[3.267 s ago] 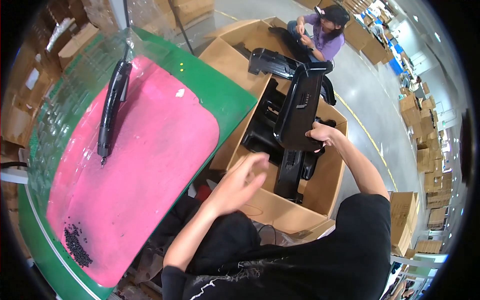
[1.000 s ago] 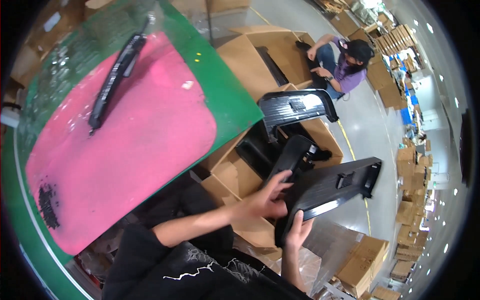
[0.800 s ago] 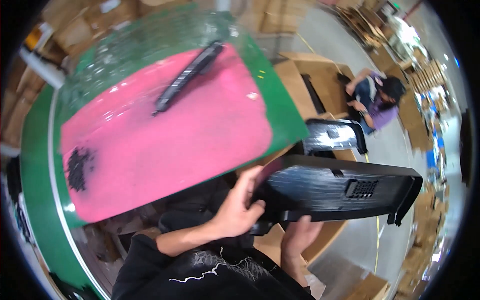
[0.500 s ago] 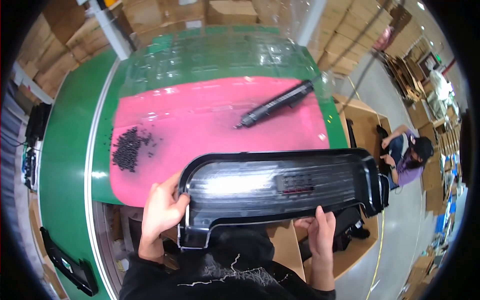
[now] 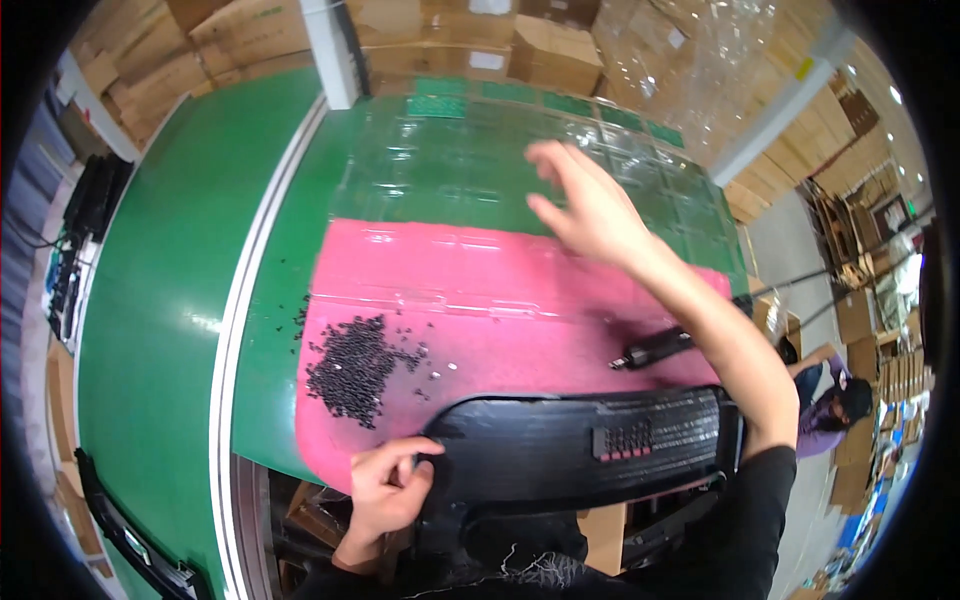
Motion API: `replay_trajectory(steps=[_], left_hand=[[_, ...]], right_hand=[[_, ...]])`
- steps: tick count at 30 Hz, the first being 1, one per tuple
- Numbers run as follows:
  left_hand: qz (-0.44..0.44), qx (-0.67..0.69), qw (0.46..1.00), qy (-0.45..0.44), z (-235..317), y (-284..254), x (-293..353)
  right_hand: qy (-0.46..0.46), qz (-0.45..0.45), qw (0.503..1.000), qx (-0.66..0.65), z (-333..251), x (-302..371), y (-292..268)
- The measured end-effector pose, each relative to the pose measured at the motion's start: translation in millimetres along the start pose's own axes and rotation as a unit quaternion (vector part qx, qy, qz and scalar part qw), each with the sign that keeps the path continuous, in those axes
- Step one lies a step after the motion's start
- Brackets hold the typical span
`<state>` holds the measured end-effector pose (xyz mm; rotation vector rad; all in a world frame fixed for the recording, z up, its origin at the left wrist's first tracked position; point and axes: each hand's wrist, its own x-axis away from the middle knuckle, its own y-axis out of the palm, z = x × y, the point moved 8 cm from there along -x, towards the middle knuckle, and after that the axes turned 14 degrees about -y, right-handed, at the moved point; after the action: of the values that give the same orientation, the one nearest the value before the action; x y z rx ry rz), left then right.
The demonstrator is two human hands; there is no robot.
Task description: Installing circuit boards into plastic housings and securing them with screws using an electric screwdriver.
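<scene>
A long black plastic cover [image 5: 540, 455], hollow side up, lies across the near edge of the pink mat [image 5: 440, 262]. My left hand [image 5: 390, 490] is closed at the cover's left end, thumb and curled fingers gripping its rim. Above the far part of the mat, my right hand [image 5: 590, 205] is stretched out with thumb and fingers apart, holding nothing; it is slightly blurred. A black electric screwdriver [image 5: 660, 348] lies under my right forearm, its back end partly hidden. Left on the mat is a heap of small black screws [image 5: 350, 370], with some scattered around it.
Clear plastic sheeting [image 5: 470, 165] covers the far part of the green table [image 5: 290, 235]. Another black part [image 5: 130, 530] lies at the lower left. Cardboard boxes [image 5: 555, 55] are stacked behind. A seated person [image 5: 835, 405] is at the far right.
My right hand has left the cover's near edge and reached forward over the mat. The cover has settled lower onto the mat's edge. The view has shifted left; the screwdriver has swung nearer.
</scene>
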<state>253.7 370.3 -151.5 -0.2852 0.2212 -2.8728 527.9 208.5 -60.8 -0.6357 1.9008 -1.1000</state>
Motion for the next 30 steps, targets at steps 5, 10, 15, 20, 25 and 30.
replay_trajectory(steps=[5,10,15,20,25,30], left_hand=[[-0.036,-0.007,0.999,0.011,2.2,2.9,-1.0],[-0.015,-0.003,0.999,0.029,2.4,0.2,3.7],[0.005,-0.004,0.998,0.066,-0.6,-5.7,4.3],[0.033,0.024,0.998,0.054,3.9,-0.5,-2.6],[0.059,0.05,0.995,0.063,0.3,-5.8,5.3],[0.028,-0.03,0.995,0.094,-8.4,-0.5,13.7]], right_hand=[[0.046,0.017,0.992,0.114,83.3,-122.5,84.8],[0.063,-0.037,0.987,0.142,110.5,-168.9,139.4],[0.029,0.072,0.993,0.086,79.7,-165.0,91.8],[0.006,0.068,0.998,0.008,55.2,-123.6,44.0],[0.074,-0.034,0.992,0.094,41.0,-124.7,77.2],[0.094,-0.04,0.99,0.095,65.3,-138.4,130.5]])
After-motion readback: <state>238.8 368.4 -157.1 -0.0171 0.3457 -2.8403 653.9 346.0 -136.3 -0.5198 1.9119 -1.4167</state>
